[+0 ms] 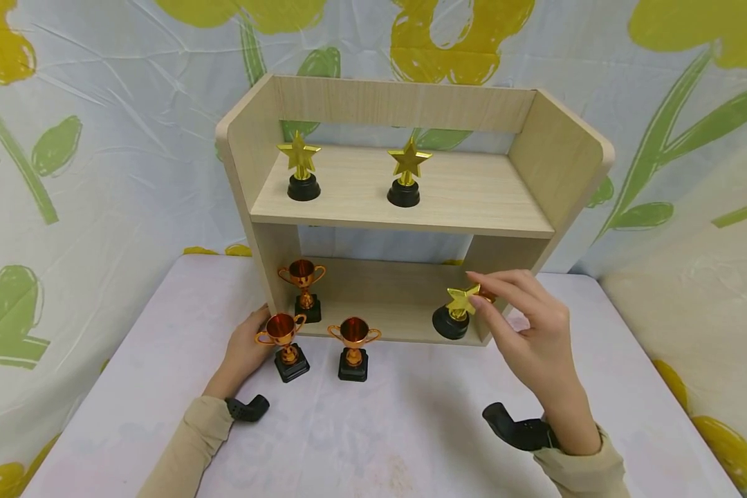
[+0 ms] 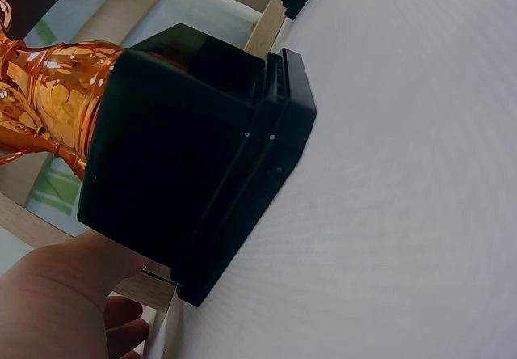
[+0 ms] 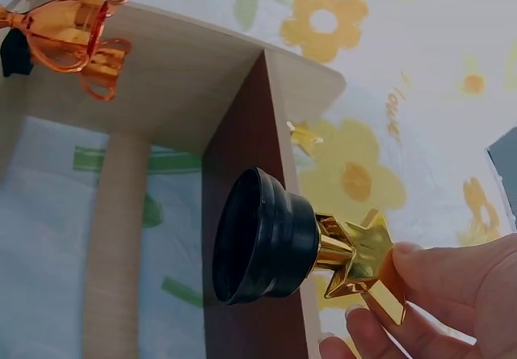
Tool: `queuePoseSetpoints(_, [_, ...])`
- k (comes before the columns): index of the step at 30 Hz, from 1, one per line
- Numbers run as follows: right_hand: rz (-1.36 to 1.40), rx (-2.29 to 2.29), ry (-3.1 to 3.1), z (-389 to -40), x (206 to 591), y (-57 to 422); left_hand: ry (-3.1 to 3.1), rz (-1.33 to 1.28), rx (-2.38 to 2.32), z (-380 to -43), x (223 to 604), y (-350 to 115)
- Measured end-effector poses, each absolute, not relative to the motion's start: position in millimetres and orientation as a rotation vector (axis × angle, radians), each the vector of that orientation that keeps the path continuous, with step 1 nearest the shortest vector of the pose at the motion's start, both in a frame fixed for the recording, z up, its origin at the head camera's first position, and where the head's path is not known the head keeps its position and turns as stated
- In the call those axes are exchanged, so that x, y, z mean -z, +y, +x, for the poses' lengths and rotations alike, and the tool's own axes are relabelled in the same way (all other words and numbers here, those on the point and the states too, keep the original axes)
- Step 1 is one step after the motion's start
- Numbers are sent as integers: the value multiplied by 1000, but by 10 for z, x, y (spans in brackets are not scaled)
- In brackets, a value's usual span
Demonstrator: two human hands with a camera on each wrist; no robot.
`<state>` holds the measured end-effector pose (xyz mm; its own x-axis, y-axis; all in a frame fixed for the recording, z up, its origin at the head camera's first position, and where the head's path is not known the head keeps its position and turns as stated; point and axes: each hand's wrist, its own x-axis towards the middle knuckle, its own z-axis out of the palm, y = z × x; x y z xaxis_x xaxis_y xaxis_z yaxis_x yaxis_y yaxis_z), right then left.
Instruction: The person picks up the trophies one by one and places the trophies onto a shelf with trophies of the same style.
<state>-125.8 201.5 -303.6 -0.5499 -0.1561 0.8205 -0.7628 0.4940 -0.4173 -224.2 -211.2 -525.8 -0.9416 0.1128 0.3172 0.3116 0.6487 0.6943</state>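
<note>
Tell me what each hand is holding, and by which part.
The right hand holds a gold star trophy by its star. The left hand is at the shelf's left side panel; whether it grips this cannot be told.

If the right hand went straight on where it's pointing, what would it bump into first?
Probably the shelf, perhaps its upper board; depth is unclear. The star that the right hand holds might touch first.

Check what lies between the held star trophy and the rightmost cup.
Head view shows no object between the star trophy and the cup: only bare tabletop and lower shelf.
</note>
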Motion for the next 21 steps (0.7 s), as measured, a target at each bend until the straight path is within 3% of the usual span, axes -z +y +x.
queuePoseSetpoints(21, [767, -1066, -1952, -1260, 2905, 1976, -2615, -356, 1142, -2232, 5246, -2094])
